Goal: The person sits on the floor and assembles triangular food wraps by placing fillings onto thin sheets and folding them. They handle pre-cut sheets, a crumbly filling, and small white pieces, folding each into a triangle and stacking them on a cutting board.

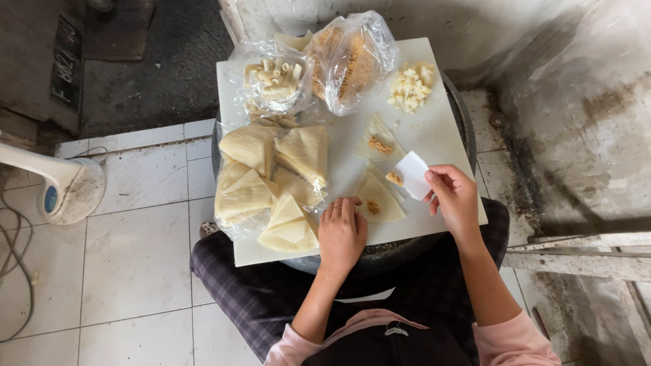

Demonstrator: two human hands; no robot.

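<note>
While you sit at a white board (434,122) that serves as your desk, your left hand (341,234) lies palm down on its near edge, fingers loosely together and holding nothing. Its fingertips touch the near corner of a pale triangular wrapper (380,200) that carries a small dab of brown filling. Your right hand (453,196) is raised just to the right of that wrapper, with thumb and fingers pinched on a small white scraper (412,174). The far end of the scraper meets a second dab of filling on another wrapper beside it. A third wrapper with filling (380,142) lies a little farther away.

To the left, a stack of folded pale triangles (271,183) rests on clear plastic, close beside your left hand. At the far edge sit a clear bag of rolled pieces (274,78), a clear bag of brown crumbly filling (352,57), and a loose pile of small pale chunks (410,87). White floor tiles (135,257) lie to the left.
</note>
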